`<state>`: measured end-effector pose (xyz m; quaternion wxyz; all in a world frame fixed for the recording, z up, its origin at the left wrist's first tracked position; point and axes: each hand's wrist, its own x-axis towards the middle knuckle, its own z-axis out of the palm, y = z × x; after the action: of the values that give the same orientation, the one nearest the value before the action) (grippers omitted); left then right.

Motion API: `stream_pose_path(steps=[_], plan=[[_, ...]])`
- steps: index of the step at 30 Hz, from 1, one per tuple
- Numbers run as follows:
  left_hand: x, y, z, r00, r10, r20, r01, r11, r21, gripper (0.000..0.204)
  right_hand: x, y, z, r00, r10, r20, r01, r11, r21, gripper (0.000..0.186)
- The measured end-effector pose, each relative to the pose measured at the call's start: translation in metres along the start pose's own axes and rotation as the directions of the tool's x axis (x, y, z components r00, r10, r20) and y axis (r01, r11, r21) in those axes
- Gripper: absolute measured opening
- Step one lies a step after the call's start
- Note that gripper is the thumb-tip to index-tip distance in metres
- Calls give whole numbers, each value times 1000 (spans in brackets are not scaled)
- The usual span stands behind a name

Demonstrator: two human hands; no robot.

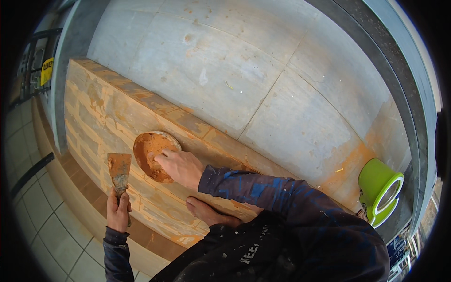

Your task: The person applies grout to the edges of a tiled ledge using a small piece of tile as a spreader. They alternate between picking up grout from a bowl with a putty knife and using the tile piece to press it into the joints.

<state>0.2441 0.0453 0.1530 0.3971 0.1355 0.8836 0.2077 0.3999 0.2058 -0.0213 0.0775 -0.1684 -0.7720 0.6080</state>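
Note:
My left hand [118, 209] is closed around the handle of a putty knife [119, 168], its wide blade pointing up and smeared with orange-brown paste. To the right of it a round bowl [172, 140] rests on the brick-patterned tiled surface, with orange-brown grout [149, 146] inside. Over the bowl's right side reaches my right hand [184, 168], its fingers curled together down at the grout. Whatever lies between those fingertips is hidden.
Smeared orange grout covers much of the tiled surface [89, 117], which ends in a raised edge. Beyond it lie large grey slabs [211, 70]. At the right stands a green bucket [376, 181]. My bare foot [211, 214] is on the tiles, close to the bowl.

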Motion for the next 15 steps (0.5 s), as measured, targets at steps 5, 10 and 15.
stream_pose_path(steps=[5,10,15], plan=[[0,15,-10,980,-150,130,172,970,-172,26,-32,1,-12,978,35,-204,45,925,377,30],[-2,23,25,976,-176,132,213,904,-372,19,-79,3,-43,936,149,-319,53,835,547,27],[7,19,68,978,-122,169,180,904,-389,16,-121,23,-86,924,275,-266,-141,891,431,28]])
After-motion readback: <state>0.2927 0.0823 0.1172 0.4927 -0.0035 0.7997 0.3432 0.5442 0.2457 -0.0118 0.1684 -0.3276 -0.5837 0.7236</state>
